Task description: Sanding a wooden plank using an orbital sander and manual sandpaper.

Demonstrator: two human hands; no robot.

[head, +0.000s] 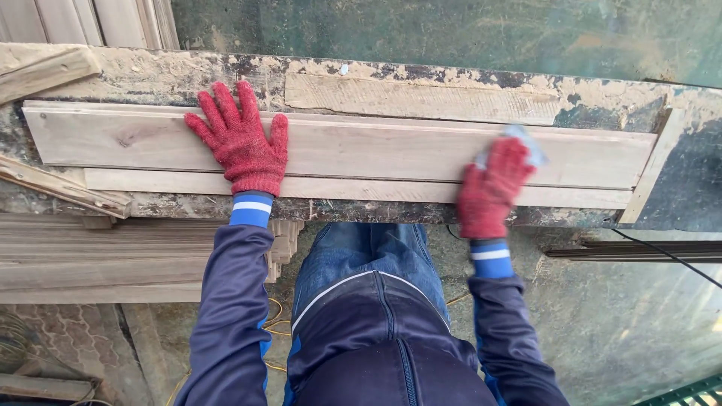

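While its fingers (226, 105) lay spread flat, the left hand (241, 143) pinned the long plank (361, 150), which ran left to right across mid-frame; the right hand (492, 188), blurred, clamped a pale sanding pad (519, 143) against the plank's right stretch atop the workbench (451, 75).

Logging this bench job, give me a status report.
Left hand flat on the plank. Right hand blurred, gripping a pale sanding pad on it. Nothing in the way.
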